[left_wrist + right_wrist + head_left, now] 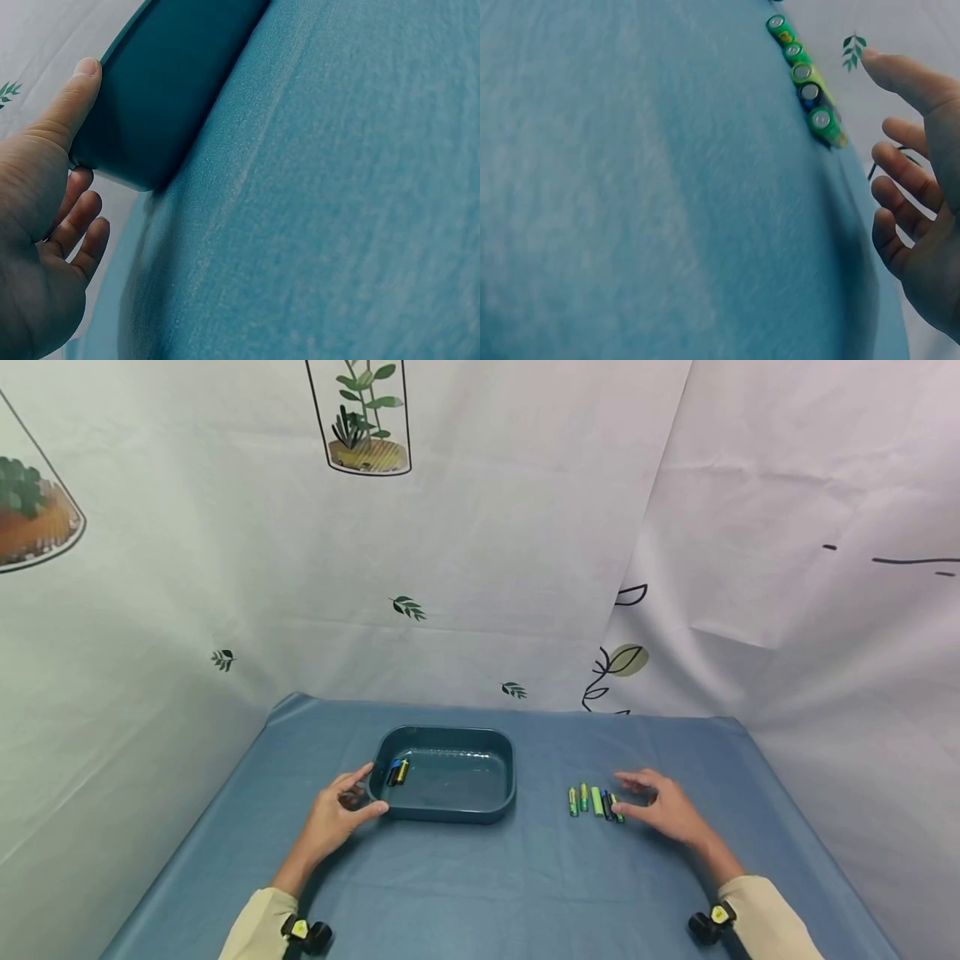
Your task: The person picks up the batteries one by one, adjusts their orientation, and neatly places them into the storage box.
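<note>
A dark teal rectangular tray [453,814] sits on the table, and my left hand [330,817] grips its near left corner. In the left wrist view the thumb [75,97] lies along the tray wall [150,105], with some fingertips hidden behind the corner. Two small batteries, a dark blue one [393,772] and a yellowish one [402,772], lie inside at the left end. My right hand [667,810], thumb and fingers apart, hovers at the right end of a row of batteries [597,802]. These are mostly green, with one dark battery [810,92] among them.
A blue cloth [525,893] covers the table. Pale fabric walls [487,568] printed with plants and leaves stand behind it and at both sides. Each sleeve carries a small black wrist camera, the left one [318,937] and the right one [703,928].
</note>
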The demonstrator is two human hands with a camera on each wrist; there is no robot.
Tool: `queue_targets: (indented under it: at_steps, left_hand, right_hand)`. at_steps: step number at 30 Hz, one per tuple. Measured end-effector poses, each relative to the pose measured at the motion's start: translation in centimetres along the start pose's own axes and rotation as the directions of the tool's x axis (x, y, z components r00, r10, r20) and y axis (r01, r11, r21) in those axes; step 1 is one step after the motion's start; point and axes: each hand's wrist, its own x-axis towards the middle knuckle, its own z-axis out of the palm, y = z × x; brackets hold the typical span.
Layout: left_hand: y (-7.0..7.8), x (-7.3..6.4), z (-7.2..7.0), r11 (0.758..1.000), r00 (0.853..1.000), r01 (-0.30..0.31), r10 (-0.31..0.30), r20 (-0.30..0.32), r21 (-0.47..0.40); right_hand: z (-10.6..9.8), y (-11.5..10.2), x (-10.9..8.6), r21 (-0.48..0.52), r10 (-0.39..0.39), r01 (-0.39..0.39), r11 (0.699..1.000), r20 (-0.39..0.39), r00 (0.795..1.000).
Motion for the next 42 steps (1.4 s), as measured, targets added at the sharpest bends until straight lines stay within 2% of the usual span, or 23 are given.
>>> queue_targets:
  at_steps: [6,12,27,42]
  left_hand:
    - [0.0,0.0,0.0,1.000,1.000,-0.001,0.001,-0.001,0.004]
    - [0.0,-0.1,0.0,1.000,1.000,-0.002,0.002,-0.004,0.005]
    - [0.1,-0.1,0.1,1.000,1.000,0.005,-0.005,0.006,-0.004]
    - [0.2,-0.2,0.0,1.000,1.000,-0.008,0.008,0.000,-0.007]
  right_hand:
    - [0.2,0.7,-0.3,-0.006,0.005,-0.005,1.000,0.004,1.000]
    - [0.2,1.1,-0.4,-0.013,-0.025,0.026,1.000,0.024,0.999]
    - [-0.2,1.2,-0.5,-0.006,-0.008,0.009,1.000,0.148,0.989]
    - [-0.3,1.4,-0.3,-0.017,0.009,-0.007,1.000,0.159,0.987]
